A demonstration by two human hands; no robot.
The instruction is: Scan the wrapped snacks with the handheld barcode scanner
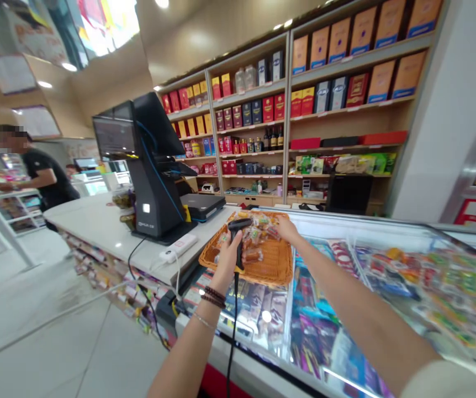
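Observation:
My left hand (228,258) is wrapped round the grip of a black corded barcode scanner (238,225), whose head points over an orange wicker tray (277,265). The tray rests on the glass counter and holds several small wrapped snacks (253,237). My right hand (285,228) reaches into the far side of the tray with its fingers closed around one of the wrapped snacks. The scanner's cable hangs down past my left forearm, which wears dark bead bracelets.
A black till terminal (153,166) with its screen stands left of the tray, beside a white power strip (179,247). The glass display counter (387,287) stretches right. Shelves of boxed goods (287,99) line the back wall. Another person (43,177) stands at far left.

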